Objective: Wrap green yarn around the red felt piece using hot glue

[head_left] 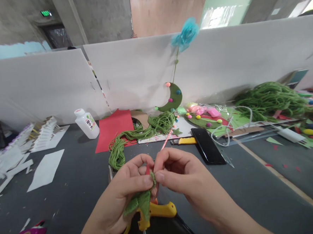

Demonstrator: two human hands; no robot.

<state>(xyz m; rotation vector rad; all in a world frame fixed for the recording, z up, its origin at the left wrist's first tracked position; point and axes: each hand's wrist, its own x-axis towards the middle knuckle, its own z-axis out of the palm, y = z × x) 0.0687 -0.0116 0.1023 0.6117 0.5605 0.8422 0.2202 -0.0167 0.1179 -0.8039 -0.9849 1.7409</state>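
Note:
Between my two hands is a green felt piece with pointed lobes (141,203), its lower points hanging below my left fingers. My left hand (128,184) is closed on it, thumb across the front. A small strip of red (148,169) shows between the fingers. My right hand (178,170) pinches the upper edge of the same piece with thumb and forefinger, the fingertips almost meeting those of my left. Just below the hands lies a yellow glue gun (162,210), partly hidden by the felt and my left hand.
Behind my hands lie green yarn (131,134), red felt (112,130), a black phone (208,145) and a yellow cutter (187,141). A white bottle (86,124) stands left. A green crescent (172,98) leans on the partition. A white cable and charger (291,136) lie right.

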